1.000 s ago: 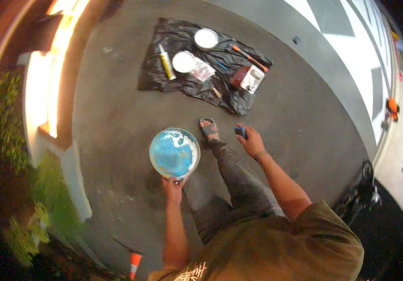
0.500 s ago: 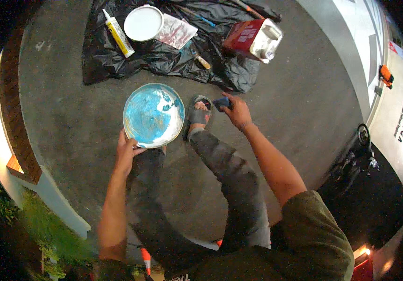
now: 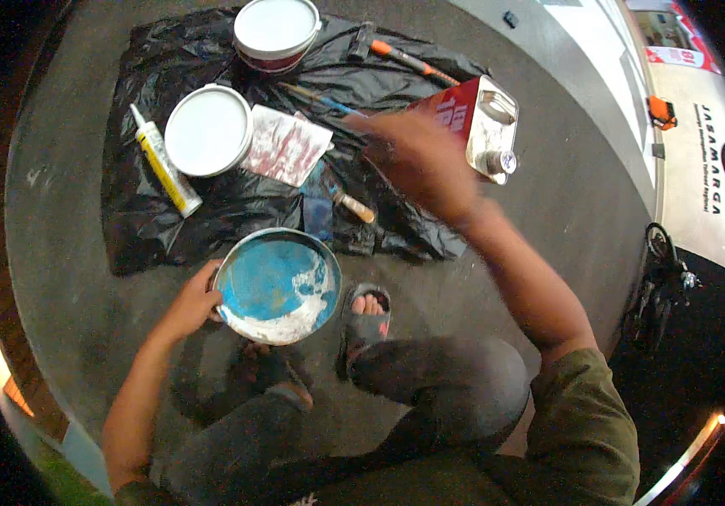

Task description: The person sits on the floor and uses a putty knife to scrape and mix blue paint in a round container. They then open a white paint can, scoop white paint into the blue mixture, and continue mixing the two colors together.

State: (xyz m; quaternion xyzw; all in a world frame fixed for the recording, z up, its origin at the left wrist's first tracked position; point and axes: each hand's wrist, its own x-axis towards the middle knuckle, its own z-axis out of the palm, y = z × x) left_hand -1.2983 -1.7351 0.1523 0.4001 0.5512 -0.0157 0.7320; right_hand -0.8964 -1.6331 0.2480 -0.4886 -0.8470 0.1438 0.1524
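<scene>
LEFT HAND [image 3: 196, 299]: grasps pan [image 3: 254, 271] rim | RIGHT HAND [image 3: 428, 160], nearer tool: blurred, grip cannot be told | SLIM BLUE TOOL [image 3: 337, 104]: upper centre, up-left of right fingertips, axis slanting down-right

A shallow round pan [image 3: 271, 274], its inside blue, with uneven white smears along the right and lower sides; open face upward; gripped at its left rim by the left hand [image 3: 192, 301]; near the black plastic sheet [image 3: 139, 244].

Behind the pan [image 3: 268, 274], the sheet [image 3: 244, 202] bears a cartridge [image 3: 162, 167] left and a can [image 3: 489, 122] right.
</scene>
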